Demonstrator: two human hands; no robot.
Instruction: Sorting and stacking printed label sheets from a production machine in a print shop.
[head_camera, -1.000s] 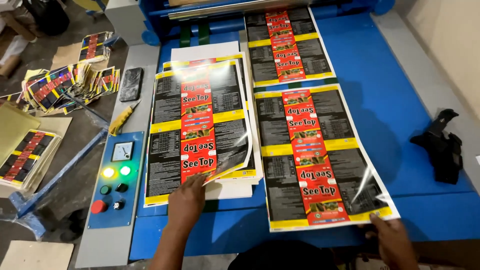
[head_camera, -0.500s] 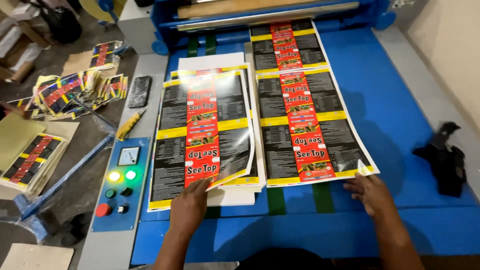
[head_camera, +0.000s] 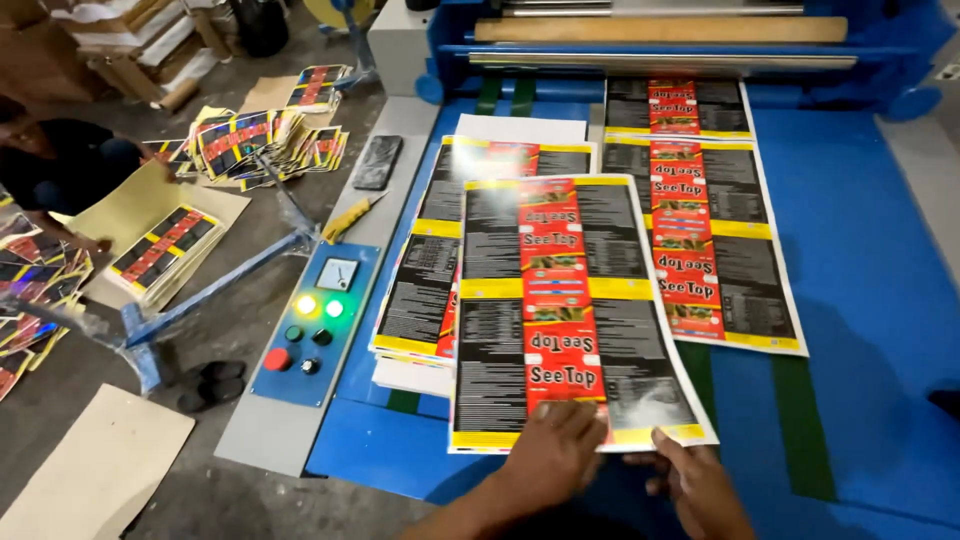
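The left hand (head_camera: 553, 455) and the right hand (head_camera: 693, 482) are both pinching the near edge of a shiny sheet (head_camera: 570, 310) over the stack (head_camera: 425, 290).

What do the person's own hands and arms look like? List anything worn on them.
Both hands are bare: the left hand and the right hand show no gloves, and no rings, watch or bands can be seen. The left forearm, as far as it shows at the lower edge, is uncovered, with no sleeve in view. The right arm is almost wholly out of frame, so any sleeve there cannot be told.
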